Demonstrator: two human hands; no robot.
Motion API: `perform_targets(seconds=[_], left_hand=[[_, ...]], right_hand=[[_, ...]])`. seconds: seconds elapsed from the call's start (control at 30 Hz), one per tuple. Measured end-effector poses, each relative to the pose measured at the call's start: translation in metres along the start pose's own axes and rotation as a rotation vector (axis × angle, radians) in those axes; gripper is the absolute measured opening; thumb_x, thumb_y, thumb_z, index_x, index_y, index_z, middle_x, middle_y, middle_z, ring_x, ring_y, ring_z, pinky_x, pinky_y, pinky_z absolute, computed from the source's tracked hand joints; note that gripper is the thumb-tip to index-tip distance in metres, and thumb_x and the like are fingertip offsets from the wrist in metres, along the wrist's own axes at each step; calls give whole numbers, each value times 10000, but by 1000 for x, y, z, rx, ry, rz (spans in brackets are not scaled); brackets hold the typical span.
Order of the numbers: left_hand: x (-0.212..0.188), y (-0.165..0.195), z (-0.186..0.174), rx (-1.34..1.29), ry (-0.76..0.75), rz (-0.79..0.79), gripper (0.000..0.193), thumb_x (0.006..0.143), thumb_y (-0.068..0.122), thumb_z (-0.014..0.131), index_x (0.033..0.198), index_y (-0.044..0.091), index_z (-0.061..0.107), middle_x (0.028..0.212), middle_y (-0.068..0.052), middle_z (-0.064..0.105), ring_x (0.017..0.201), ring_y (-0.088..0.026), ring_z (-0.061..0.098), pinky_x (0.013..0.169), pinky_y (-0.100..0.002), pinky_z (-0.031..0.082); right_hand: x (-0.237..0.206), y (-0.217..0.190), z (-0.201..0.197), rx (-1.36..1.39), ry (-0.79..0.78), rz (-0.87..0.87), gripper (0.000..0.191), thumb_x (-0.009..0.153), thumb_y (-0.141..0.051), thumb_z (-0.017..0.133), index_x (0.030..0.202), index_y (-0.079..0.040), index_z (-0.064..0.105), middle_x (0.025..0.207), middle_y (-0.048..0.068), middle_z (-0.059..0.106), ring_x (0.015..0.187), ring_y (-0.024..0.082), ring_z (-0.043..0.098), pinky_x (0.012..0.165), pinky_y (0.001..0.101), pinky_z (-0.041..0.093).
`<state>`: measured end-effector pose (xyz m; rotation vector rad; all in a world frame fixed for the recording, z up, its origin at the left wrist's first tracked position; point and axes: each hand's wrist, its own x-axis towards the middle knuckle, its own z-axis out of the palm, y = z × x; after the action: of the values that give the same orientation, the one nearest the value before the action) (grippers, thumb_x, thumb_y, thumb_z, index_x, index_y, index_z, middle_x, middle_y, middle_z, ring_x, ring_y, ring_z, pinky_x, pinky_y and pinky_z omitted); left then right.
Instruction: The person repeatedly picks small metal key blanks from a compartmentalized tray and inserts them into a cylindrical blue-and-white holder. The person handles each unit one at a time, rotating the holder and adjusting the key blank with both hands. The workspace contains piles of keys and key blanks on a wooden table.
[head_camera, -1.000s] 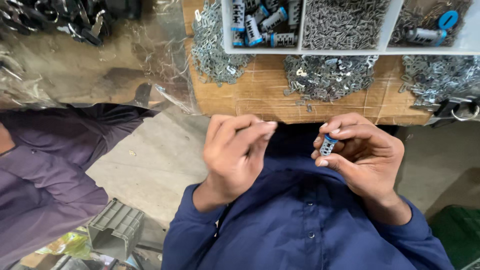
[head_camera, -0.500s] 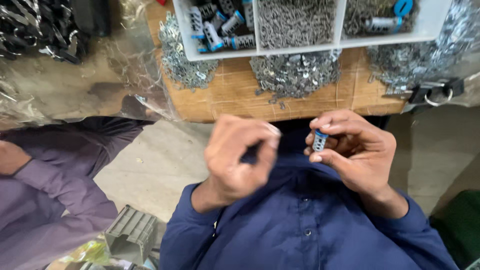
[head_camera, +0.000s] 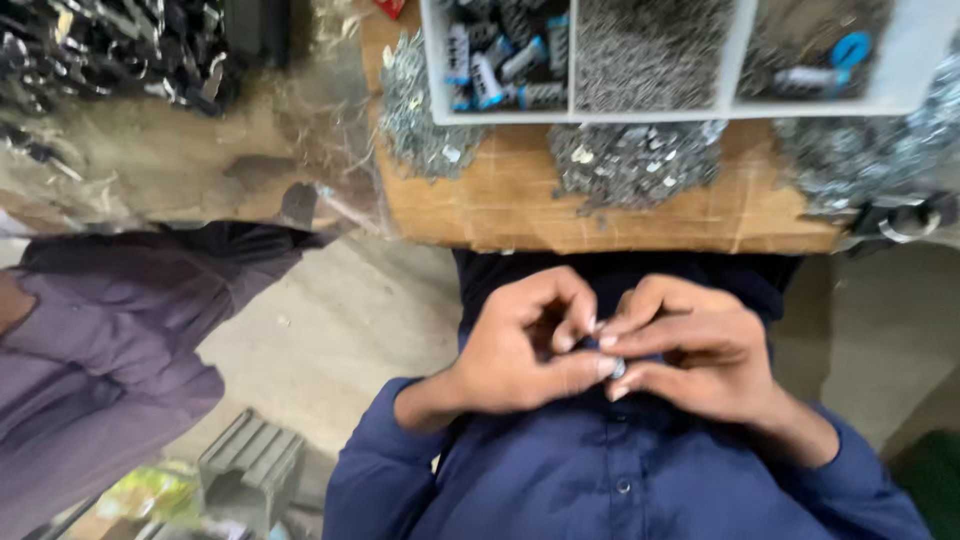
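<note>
I see my left hand (head_camera: 520, 345) and right hand (head_camera: 690, 350) pinching one small silvery metal part (head_camera: 618, 368) together, fingertips touching.

A wooden table (head_camera: 620, 215) is standing over a pale concrete floor (head_camera: 330, 330), with soft daylight falling evenly across both.
</note>
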<state>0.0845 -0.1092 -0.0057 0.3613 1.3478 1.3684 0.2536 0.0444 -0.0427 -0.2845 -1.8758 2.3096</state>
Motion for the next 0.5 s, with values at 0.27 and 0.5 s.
perform_targets(seconds=[0.27, 0.5], left_hand=[[25, -11, -14, 1336, 339, 796, 300, 931, 112, 826, 1220, 120, 742, 1063, -30, 635, 935, -260, 552, 824, -355, 484], [10, -7, -22, 852, 348, 688, 258, 905, -44, 811, 1094, 85, 691, 1075, -35, 714, 941, -225, 670, 777, -329, 527]], right_hand=[[-17, -1, 3, 337, 450, 159, 359, 867, 188, 728, 1202, 64, 687, 1198, 222, 660, 953, 231, 742, 823, 337, 675], [-11, 3, 10, 339, 448, 159, 376, 850, 185, 752, 1196, 60, 672, 1247, 228, 648, 1027, 238, 727, 868, 356, 676]])
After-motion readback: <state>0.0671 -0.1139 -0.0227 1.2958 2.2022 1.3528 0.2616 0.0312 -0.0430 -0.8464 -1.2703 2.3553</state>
